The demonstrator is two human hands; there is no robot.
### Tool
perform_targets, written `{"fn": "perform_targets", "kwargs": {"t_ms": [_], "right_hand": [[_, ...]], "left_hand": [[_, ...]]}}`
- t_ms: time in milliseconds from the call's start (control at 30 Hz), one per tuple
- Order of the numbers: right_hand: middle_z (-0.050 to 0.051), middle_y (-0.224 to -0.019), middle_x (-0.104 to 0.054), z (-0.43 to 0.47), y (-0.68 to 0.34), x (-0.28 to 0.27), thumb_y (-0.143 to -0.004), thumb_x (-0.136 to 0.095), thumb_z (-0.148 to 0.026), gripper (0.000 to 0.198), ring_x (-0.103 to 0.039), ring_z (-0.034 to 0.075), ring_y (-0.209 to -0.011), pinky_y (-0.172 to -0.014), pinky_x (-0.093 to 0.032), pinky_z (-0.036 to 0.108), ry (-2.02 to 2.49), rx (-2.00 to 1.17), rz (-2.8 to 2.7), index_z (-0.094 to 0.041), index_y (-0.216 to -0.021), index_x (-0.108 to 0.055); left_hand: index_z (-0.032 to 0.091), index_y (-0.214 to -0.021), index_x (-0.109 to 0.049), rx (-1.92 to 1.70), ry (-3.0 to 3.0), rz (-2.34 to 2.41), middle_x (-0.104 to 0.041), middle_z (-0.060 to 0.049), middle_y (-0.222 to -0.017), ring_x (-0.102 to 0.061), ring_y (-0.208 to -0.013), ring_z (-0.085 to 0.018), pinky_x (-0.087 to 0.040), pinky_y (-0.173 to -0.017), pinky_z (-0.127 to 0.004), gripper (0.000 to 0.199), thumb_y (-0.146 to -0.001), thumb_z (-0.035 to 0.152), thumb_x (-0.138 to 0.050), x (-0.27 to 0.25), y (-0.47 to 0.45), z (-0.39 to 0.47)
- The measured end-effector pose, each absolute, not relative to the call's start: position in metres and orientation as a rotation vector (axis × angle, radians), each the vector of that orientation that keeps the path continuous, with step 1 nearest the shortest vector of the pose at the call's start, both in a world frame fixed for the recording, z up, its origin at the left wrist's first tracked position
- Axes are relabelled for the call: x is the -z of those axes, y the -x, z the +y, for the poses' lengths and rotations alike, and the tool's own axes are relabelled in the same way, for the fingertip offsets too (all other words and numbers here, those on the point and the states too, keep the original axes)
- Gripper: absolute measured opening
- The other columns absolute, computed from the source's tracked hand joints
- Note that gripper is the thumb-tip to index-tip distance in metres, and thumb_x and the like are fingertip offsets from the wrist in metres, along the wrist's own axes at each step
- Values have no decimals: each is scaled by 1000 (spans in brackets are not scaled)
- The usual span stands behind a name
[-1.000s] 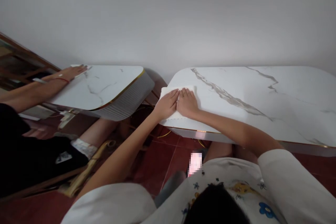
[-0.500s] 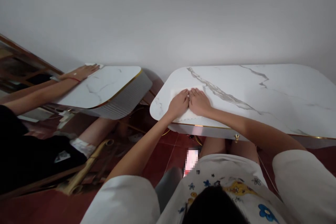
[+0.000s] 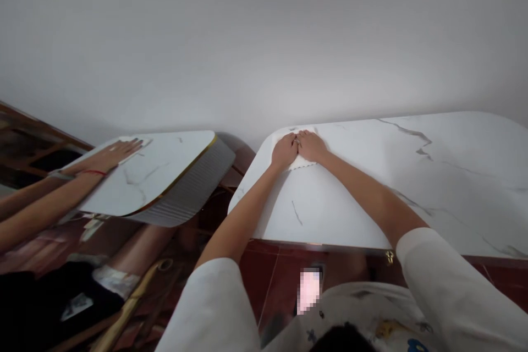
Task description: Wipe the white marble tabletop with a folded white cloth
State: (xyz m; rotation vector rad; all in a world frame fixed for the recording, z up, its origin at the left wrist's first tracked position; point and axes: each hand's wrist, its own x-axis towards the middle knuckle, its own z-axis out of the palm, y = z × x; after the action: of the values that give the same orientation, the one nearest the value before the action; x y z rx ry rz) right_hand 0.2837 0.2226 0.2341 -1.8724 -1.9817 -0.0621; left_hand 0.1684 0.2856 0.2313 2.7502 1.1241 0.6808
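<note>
A white wipe (image 3: 303, 163) with a scalloped edge lies on the white marble-patterned tabletop (image 3: 355, 198), close to its far left corner. Both my hands press on it from above. My left hand (image 3: 285, 150) lies flat with fingers pointing away from me, covering the wipe's left part. Beside it, touching at the fingers, my right hand (image 3: 312, 146) rests flat on the right part. Neither hand grips the wipe; the portion under the palms is hidden.
At left, a co-worker's hands (image 3: 119, 153) lie on a white cloth (image 3: 144, 142) on a second marble-patterned table (image 3: 152, 173). A grey wall (image 3: 264, 44) stands behind both tables. A wooden chair (image 3: 127, 308) is at lower left. A gold knob (image 3: 390, 257) sits on my table's front.
My hands and the wipe have slid away from me, toward the tabletop's far edge, and my arms are stretched further. The camera view has also shifted. The co-worker's hands remain on their cloth.
</note>
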Motion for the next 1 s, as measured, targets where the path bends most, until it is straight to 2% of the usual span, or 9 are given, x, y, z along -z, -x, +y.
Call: {"fn": "perform_targets", "kwargs": {"t_ms": [167, 300, 567, 700, 867, 1000], "right_hand": [[18, -137, -53, 257, -305, -237, -94, -33, -15, 43, -42, 26, -129, -108, -29, 37, 1880, 61, -1939, -2, -130, -52], [19, -136, -53, 265, -321, -236, -95, -31, -16, 44, -43, 27, -129, -107, -29, 38, 1981, 93, -1805, -1, -131, -51], [23, -147, -40, 225, -330, -230, -97, -28, -19, 50, -31, 28, -139, -112, -22, 42, 2178, 99, -1496, 3, -139, -41], [22, -149, -39, 190, -319, -230, -95, -27, -18, 52, -30, 29, -140, -113, -22, 44, 2192, 79, -1467, 3, -141, -40], [24, -149, -37, 148, -289, -231, -94, -27, -17, 53, -29, 32, -140, -113, -21, 46, 2191, 62, -1520, 6, -140, -38], [23, -150, -36, 122, -252, -234, -95, -27, -18, 52, -26, 31, -142, -114, -20, 48, 2132, 11, -1609, 3, -141, -38]], "left_hand": [[18, -107, -63, -655, -2769, 1109, -66, -10, -119, -59, -110, -24, -43, -100, -40, 35, -88, 19, -32, -236, -193, 322], [17, -107, -64, -607, -2804, 1007, -66, -10, -120, -58, -112, -23, -43, -100, -35, 35, -88, 17, -35, -242, -221, 339], [10, -130, -55, -527, -2851, 748, -53, -10, -140, -48, -129, -19, -32, -112, -31, 46, -91, 19, -31, -238, -252, 320], [8, -134, -51, -493, -2870, 672, -50, -10, -143, -43, -134, -18, -28, -115, -32, 48, -93, 21, -29, -233, -242, 292], [11, -136, -48, -452, -2925, 641, -47, -9, -146, -40, -136, -19, -29, -116, -36, 48, -94, 24, -27, -232, -207, 253], [12, -135, -49, -483, -2942, 728, -49, -9, -144, -43, -134, -20, -31, -115, -38, 48, -94, 26, -27, -231, -161, 219]]}}
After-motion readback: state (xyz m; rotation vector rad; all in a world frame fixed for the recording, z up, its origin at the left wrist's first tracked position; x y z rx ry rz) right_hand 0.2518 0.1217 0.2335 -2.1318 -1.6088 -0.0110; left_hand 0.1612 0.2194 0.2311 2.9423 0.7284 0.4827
